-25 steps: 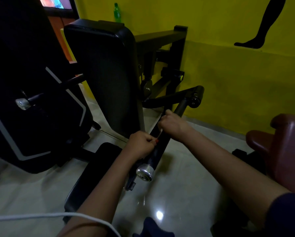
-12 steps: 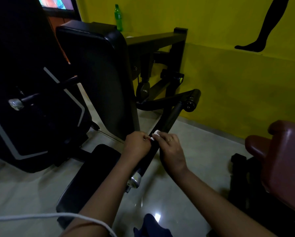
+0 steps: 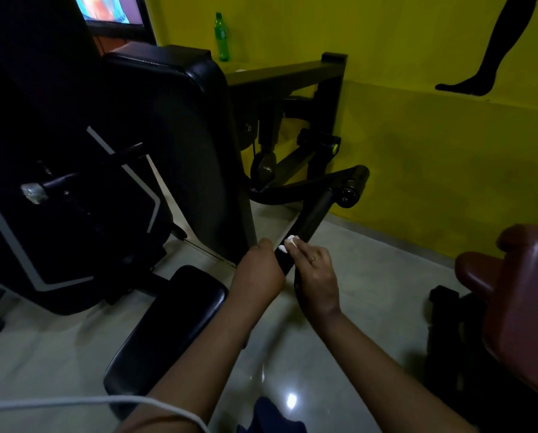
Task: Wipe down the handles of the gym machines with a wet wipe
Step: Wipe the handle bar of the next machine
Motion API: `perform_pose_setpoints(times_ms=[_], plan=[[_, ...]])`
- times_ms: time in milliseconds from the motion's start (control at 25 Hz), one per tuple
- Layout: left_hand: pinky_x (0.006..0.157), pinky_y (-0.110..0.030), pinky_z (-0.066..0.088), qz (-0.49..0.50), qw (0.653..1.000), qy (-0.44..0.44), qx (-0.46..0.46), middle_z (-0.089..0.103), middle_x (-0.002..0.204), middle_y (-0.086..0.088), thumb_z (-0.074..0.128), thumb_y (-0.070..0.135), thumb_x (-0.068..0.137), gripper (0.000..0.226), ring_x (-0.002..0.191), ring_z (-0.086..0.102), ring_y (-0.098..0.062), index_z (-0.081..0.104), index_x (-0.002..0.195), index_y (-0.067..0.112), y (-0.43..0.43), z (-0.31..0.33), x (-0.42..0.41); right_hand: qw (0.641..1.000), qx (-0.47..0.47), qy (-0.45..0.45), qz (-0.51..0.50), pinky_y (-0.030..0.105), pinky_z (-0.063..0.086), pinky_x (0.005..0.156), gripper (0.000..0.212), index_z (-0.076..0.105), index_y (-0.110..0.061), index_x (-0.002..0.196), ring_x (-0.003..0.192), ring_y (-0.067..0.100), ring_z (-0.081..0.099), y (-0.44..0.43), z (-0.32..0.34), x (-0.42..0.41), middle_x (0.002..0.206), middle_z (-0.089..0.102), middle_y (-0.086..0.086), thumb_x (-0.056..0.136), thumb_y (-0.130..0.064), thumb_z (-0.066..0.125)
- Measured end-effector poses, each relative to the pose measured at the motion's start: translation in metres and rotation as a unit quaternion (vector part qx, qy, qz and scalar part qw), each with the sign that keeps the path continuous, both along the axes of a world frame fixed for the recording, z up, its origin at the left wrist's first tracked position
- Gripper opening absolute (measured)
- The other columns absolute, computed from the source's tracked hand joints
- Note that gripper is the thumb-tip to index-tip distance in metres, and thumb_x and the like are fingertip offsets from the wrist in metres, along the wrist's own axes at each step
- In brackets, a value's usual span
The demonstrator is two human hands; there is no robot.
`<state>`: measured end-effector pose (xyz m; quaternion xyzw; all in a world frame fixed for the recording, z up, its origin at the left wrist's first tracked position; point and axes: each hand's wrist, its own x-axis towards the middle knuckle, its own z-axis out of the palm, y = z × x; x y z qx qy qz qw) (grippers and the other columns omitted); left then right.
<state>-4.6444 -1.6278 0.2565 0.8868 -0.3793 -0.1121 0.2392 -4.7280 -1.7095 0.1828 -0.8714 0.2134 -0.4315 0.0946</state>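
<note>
A black padded handle bar (image 3: pixel 314 219) of a gym machine slants from upper right down toward me. My left hand (image 3: pixel 261 271) curls around its lower part, hiding the bar's near end. My right hand (image 3: pixel 316 276) lies on the bar just above and beside it, holding a small white wet wipe (image 3: pixel 288 243) against the bar with its fingertips. A second handle with a shiny cap (image 3: pixel 33 192) sticks out at the left.
The machine's tall black back pad (image 3: pixel 180 145) and black seat pad (image 3: pixel 167 326) stand left of the bar. A maroon padded bench (image 3: pixel 517 295) sits at the right. A green bottle (image 3: pixel 221 37) stands on a ledge by the yellow wall. A white cable (image 3: pixel 83 403) crosses the bottom.
My right hand with the wipe slid down the bar from the upper part to beside my left hand. My left hand kept its grip, and the view tilted so the bar's metal end cap is hidden.
</note>
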Motion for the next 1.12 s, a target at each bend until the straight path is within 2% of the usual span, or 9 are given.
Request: perform_pose_setpoints(times_ms=[160, 320, 400, 520, 600, 760, 840, 1000, 1120], plan=[[0.065, -0.032, 0.038, -0.01, 1.0, -0.012, 0.016, 0.06, 0.103, -0.018, 0.05, 0.012, 0.091, 0.014, 0.09, 0.06, -0.033, 0.046, 0.103, 0.005, -0.001, 0.001, 0.0, 0.974, 0.193, -0.059, -0.107, 0.027, 0.049, 0.084, 0.037, 0.066, -0.003, 0.12, 0.099, 0.037, 0.062, -0.027, 0.01, 0.03, 0.112, 0.067, 0.019, 0.087, -0.002, 0.048], [0.067, -0.032, 0.037, -0.007, 1.0, 0.001, 0.006, 0.06, 0.106, -0.02, 0.05, 0.014, 0.093, 0.015, 0.096, 0.06, -0.035, 0.046, 0.103, 0.004, 0.001, 0.001, 0.0, 0.839, 0.472, -0.207, -0.171, -0.006, 0.036, 0.072, 0.032, 0.066, -0.01, 0.121, 0.093, 0.008, 0.065, 0.028, 0.023, 0.025, 0.111, 0.07, 0.003, 0.093, -0.001, 0.055], [0.067, -0.031, 0.036, -0.007, 1.0, 0.005, 0.004, 0.061, 0.106, -0.019, 0.052, 0.016, 0.092, 0.016, 0.096, 0.06, -0.035, 0.045, 0.102, 0.004, 0.0, 0.001, 0.0, 0.734, 0.602, -0.266, -0.167, -0.002, 0.041, 0.068, 0.028, 0.065, -0.005, 0.121, 0.089, 0.007, 0.065, 0.038, 0.031, 0.023, 0.11, 0.069, 0.003, 0.096, -0.005, 0.054], [0.068, -0.031, 0.037, -0.008, 1.0, 0.004, 0.009, 0.06, 0.106, -0.02, 0.05, 0.009, 0.09, 0.016, 0.096, 0.06, -0.036, 0.046, 0.103, 0.003, 0.0, 0.003, 0.0, 0.496, 0.799, -0.332, -0.074, 0.029, 0.049, 0.091, 0.032, 0.055, 0.0, 0.13, 0.111, 0.03, 0.061, 0.002, 0.029, 0.041, 0.125, 0.06, 0.02, 0.102, -0.012, 0.044], [0.068, -0.032, 0.037, -0.009, 1.0, 0.006, 0.002, 0.06, 0.106, -0.02, 0.05, 0.01, 0.089, 0.018, 0.096, 0.06, -0.036, 0.046, 0.105, 0.002, 0.0, 0.003, 0.0, 0.386, 0.846, -0.367, 0.021, 0.037, 0.054, 0.085, 0.031, 0.054, -0.004, 0.129, 0.095, 0.03, 0.065, -0.001, 0.023, 0.045, 0.108, 0.065, 0.02, 0.104, -0.008, 0.037], [0.067, -0.029, 0.036, 0.002, 1.0, -0.005, -0.025, 0.063, 0.104, -0.019, 0.048, 0.025, 0.097, 0.022, 0.095, 0.061, -0.034, 0.049, 0.106, 0.004, 0.001, -0.002, 0.001, 0.35, 0.87, -0.33, 0.11, 0.025, 0.058, 0.061, 0.03, 0.069, -0.009, 0.091, 0.067, 0.017, 0.068, 0.025, 0.012, 0.032, 0.079, 0.071, 0.01, 0.098, 0.005, 0.044], [0.067, -0.029, 0.036, 0.007, 0.999, 0.003, -0.031, 0.063, 0.104, -0.019, 0.048, 0.028, 0.097, 0.025, 0.095, 0.061, -0.034, 0.051, 0.104, 0.004, 0.001, -0.003, 0.002, 0.354, 0.87, -0.322, 0.118, 0.024, 0.058, 0.064, 0.026, 0.067, -0.009, 0.089, 0.067, 0.015, 0.066, 0.013, 0.012, 0.036, 0.077, 0.068, 0.008, 0.095, 0.006, 0.046], [0.066, -0.03, 0.037, -0.002, 1.0, 0.005, -0.019, 0.061, 0.101, -0.019, 0.051, 0.022, 0.092, 0.022, 0.092, 0.061, -0.035, 0.052, 0.101, 0.002, 0.003, 0.0, 0.002, 0.284, 0.866, -0.392, 0.128, 0.025, 0.057, 0.057, 0.033, 0.072, -0.008, 0.083, 0.062, 0.015, 0.068, 0.0, 0.011, 0.048, 0.076, 0.069, 0.009, 0.095, 0.006, 0.044], [0.071, -0.031, 0.042, -0.014, 0.999, -0.009, -0.033, 0.058, 0.104, -0.017, 0.05, 0.026, 0.096, 0.026, 0.093, 0.06, -0.032, 0.057, 0.105, 0.004, 0.005, 0.001, 0.002, 0.334, 0.861, -0.349, 0.159, 0.027, 0.059, 0.062, 0.043, 0.074, -0.005, 0.087, 0.072, 0.02, 0.072, 0.013, 0.0, 0.034, 0.084, 0.072, 0.014, 0.093, 0.015, 0.036]])
